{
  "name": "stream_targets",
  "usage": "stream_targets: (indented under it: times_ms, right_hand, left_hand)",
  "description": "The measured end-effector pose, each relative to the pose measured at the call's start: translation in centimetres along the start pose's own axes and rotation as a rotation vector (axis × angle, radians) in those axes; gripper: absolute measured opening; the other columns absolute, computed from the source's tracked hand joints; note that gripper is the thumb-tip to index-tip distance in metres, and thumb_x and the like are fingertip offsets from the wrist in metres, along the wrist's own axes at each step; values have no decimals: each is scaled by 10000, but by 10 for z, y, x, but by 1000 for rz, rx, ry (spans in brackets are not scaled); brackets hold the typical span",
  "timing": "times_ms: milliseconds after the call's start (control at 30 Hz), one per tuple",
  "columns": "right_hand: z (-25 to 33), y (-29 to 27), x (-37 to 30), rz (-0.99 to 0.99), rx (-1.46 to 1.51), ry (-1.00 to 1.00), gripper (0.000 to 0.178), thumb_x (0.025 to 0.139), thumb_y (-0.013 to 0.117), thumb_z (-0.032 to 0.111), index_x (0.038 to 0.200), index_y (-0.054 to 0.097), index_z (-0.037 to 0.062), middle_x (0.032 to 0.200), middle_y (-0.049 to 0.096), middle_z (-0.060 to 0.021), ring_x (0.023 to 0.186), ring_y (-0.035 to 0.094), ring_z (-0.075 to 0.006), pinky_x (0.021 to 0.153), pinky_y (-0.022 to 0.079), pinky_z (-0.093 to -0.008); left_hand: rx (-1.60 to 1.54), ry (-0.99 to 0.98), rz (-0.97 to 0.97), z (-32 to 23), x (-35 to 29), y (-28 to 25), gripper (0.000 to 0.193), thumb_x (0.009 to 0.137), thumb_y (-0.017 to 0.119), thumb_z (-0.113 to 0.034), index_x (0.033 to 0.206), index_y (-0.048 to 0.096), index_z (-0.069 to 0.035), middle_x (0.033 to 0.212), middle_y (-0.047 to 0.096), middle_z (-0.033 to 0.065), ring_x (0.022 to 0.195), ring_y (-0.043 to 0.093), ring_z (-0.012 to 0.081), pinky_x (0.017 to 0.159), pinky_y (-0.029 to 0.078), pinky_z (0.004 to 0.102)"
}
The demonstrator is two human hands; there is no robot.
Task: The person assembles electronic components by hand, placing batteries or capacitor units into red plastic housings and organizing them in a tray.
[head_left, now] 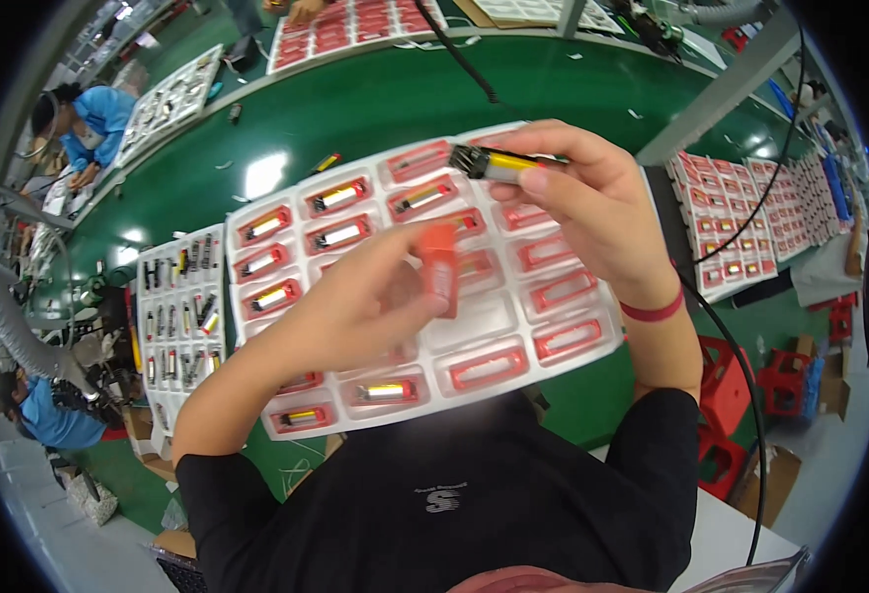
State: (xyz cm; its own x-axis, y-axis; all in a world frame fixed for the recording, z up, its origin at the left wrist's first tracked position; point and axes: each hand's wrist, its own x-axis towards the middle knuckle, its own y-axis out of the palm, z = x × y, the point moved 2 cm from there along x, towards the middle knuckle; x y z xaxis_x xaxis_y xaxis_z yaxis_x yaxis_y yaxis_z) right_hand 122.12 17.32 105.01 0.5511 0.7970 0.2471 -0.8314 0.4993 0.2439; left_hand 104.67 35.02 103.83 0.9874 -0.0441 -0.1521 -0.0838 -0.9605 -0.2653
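My right hand (597, 198) pinches a small battery assembly (503, 168), yellow and silver with a black end pointing left, over the far part of a white tray (469, 331). Lower and to the left, my left hand (355, 296) is closed around a red plastic shell (441, 272), which stands nearly upright and is smeared by motion. The shell and the assembly are apart. In the tray's cells lie red shells; some, such as the red shell (337, 233) at the left, hold a battery assembly, while the red shell (484, 369) near me looks hollow. My left forearm hides several cells.
A second white tray (164, 259) with loose black and yellow parts stands at the left. Beyond the green table (355, 119) are more trays. Trays of red shells (716, 212) and red stools (726, 390) are at the right. A black cable (741, 346) hangs nearby. A person in blue (108, 114) works at far left.
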Motion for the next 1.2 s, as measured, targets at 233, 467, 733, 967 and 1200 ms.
stream_targets:
  times_ms: [233,467,733,967,1200]
  right_hand:
    - [-6,20,-18,27,-23,109,229,936,673,-62,1163,644,-54,1137,703,-137,1002,723,-191,887,606,-313]
    - [-21,45,-5,41,-14,128,191,944,697,-18,1129,664,-53,1083,713,-129,986,722,-184,878,610,-313]
    - [-42,51,-1,-49,-179,102,179,944,717,9,1112,675,-33,1065,719,-93,960,685,-124,848,570,-271]
    - [-43,51,-4,-62,-307,69,150,940,718,5,1082,692,-34,1037,730,-89,939,689,-123,848,563,-267]
    - [-55,58,-5,-104,-324,81,169,926,741,34,1079,710,-30,1018,740,-89,908,687,-119,830,552,-260]
  left_hand:
    - [-198,145,-326,14,-4,-16,407,801,736,109,1172,623,-13,1208,683,109,1157,657,190,990,544,312]
    - [-127,309,-486,29,3,-12,391,853,731,36,1189,542,-26,1229,676,119,1145,664,206,1006,517,331]
    - [60,205,-437,29,-2,-20,397,895,706,-14,1250,530,-16,1226,663,148,1182,647,233,992,517,346]
    - [109,276,-383,36,3,-20,433,897,689,16,1307,557,-26,1225,656,99,1184,626,184,1012,489,315]
    - [147,323,-386,42,3,-15,464,865,668,1,1313,546,-3,1222,668,182,1156,660,288,971,519,359]
